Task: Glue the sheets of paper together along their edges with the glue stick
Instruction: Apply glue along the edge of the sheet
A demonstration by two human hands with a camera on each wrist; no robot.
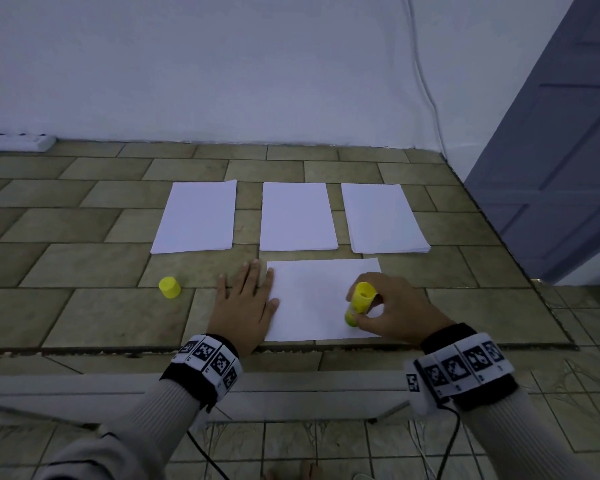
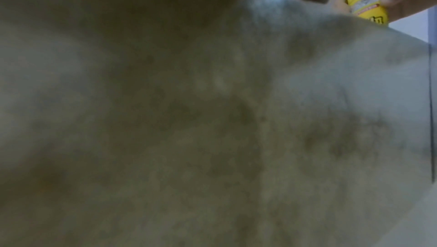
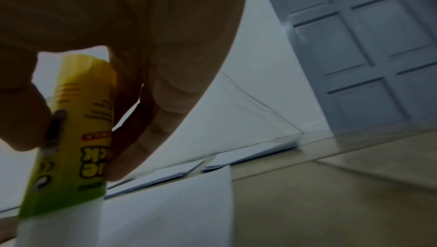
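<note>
Nearest the head camera, two sleeved forearms wear marker-printed wristbands. Left to right: a yellow cap (image 1: 169, 287) stands alone on the tiled floor (image 1: 84, 265); the left hand (image 1: 245, 306) lies flat with fingers straight, its thumb side pressing the left edge of the near sheet (image 1: 312, 299); the right hand (image 1: 392, 311) grips the uncapped glue stick (image 1: 358, 301) between thumb and fingers, glue end down on the sheet's right part. Beyond, three paper stacks lie in a row, apart from one another: left stack (image 1: 196, 216), middle stack (image 1: 297, 216), right stack (image 1: 383, 218). A grey door (image 1: 551, 168) stands at far right.
</note>
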